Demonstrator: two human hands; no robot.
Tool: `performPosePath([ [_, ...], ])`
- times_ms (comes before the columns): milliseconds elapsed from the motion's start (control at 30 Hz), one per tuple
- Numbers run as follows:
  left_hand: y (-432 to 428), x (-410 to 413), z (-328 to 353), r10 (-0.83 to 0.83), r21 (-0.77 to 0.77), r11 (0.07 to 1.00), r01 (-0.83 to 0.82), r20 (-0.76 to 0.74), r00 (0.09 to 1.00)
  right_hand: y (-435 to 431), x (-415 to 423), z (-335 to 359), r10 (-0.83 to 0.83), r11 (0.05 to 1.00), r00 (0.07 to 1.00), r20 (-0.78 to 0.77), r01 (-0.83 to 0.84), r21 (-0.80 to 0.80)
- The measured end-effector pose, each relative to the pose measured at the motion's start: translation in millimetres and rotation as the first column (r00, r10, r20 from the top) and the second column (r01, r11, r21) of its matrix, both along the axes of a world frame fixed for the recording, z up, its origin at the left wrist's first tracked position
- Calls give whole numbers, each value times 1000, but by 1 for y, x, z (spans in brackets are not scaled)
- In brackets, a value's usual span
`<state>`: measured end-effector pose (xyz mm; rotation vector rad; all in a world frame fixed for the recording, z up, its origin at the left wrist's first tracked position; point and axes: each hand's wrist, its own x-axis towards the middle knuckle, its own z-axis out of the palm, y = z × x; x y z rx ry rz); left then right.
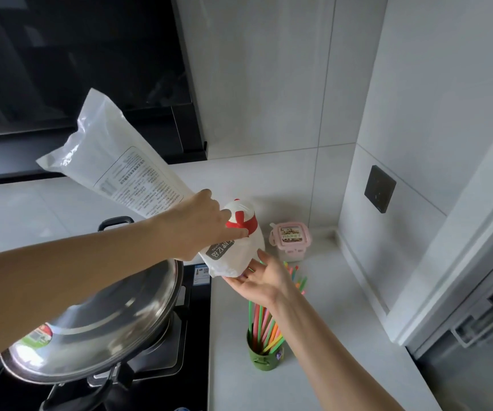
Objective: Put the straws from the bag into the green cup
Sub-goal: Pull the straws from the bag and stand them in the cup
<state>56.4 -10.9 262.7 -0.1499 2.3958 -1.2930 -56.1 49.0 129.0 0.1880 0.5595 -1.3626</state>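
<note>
Nearest to me, at about six o'clock in the view, the green cup (pixel 264 355) stood upright on the pale worktop (pixel 343 321). It held a bunch of coloured straws (pixel 261 321) that leaned toward one o'clock, their upper ends hidden behind the right forearm. At eight o'clock from the cup, a steel pan lid (pixel 105 315) sat tilted on a pan on the black hob (pixel 162 360), partly covered by the left forearm.

Just beyond the cup I saw the right hand (pixel 264 281) turned palm up. Its fingers (pixel 261 256) were straight and spread wide, touching the lower end of the white bag (pixel 114 161) and gripping nothing. At three o'clock from that hand, a few more loose straws (pixel 298 278) lay on the worktop, partly hidden by it.

Above the right hand, the left hand (pixel 206 223) held the bag, its fingers (pixel 237 232) curled round the narrowed part at the red band. The bag was held tilted in the air, its long printed body rising toward ten o'clock and its lower end pointing down to four o'clock, into the right palm.

Farther back, at one o'clock from the hands, a small pink lidded box (pixel 291 240) stood near the wall corner. A dark wall socket (pixel 380 188) sat on the side wall at two o'clock, and a black extractor hood (pixel 61 69) filled the far eleven o'clock corner.
</note>
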Motion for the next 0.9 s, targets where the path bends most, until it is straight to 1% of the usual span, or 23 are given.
performPosePath([
  [167,-11,3,12,87,42,996,-84,-55,995,0,-1,0,67,998,997,-40,-66,22],
  [267,-15,0,22,90,43,995,-87,-84,992,-1,2,-1,125,992,992,-20,-124,15],
  [367,-18,3,27,102,41,994,-99,-87,991,-2,3,-5,143,990,990,-19,-143,-11],
  [433,-21,8,24,113,48,993,-109,-91,989,-1,0,-6,170,983,982,-86,-175,-50],
  [500,-25,15,18,148,80,987,-140,-100,984,4,-6,-4,199,972,954,-223,-221,-79],
  [567,-27,24,10,191,137,975,-173,-130,973,10,-14,-1,194,960,902,-385,-255,-114],
  [667,-30,40,0,253,208,955,-214,-183,950,21,-35,5,93,959,801,-592,-232,-163],
  [733,-33,55,-11,330,277,927,-253,-283,901,28,-53,13,-19,974,747,-664,-136,-180],
  [767,-35,62,-16,357,349,909,-226,-375,856,31,-63,18,-87,980,743,-664,-57,-192],
  [800,-36,68,-23,348,400,904,-153,-480,805,34,-72,23,-157,977,741,-652,22,-210],
  [867,-34,74,-36,298,415,910,-6,-645,704,39,-86,35,-268,957,745,-611,134,-255],
  [900,-32,74,-41,282,416,909,42,-685,672,41,-90,41,-311,944,751,-583,174,-279],
])
